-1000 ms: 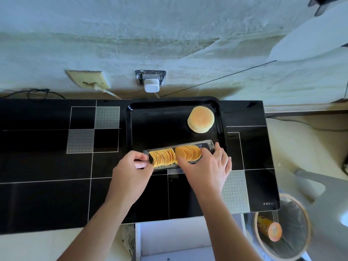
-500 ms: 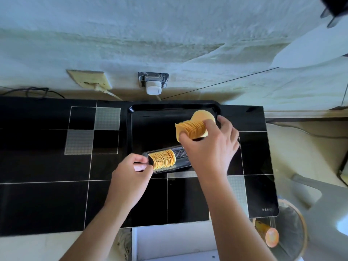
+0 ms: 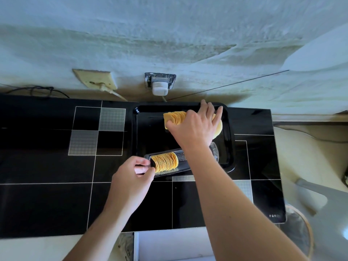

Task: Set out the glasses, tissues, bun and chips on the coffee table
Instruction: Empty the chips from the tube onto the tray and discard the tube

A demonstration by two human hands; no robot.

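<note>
My right hand (image 3: 192, 129) has its grip clenched on a stack of chips (image 3: 175, 117), thumb at the near end and fingers (image 3: 207, 108) spread over the far end, holding it over the back of the black tray (image 3: 135, 129). Just to the right, mostly hidden under that hand, the bun (image 3: 218, 129) shows as a pale round edge inside the tray. My left hand (image 3: 131, 183) pinches the left end of the clear plastic chip sleeve (image 3: 214, 153), thumb and forefinger closed on its rim. The sleeve lies on its side across the tray's near edge, tilted slightly, with a second stack of chips (image 3: 164, 162) in its left half and its right half empty. The tray sits on the glossy black counter (image 3: 37, 166), against the wall side, right of a pattern of grey squares (image 3: 82, 142). Beyond the counter, a white plug (image 3: 159, 88) sits in a wall socket. A wastebasket (image 3: 301, 228) stands below the counter's right end.
</note>
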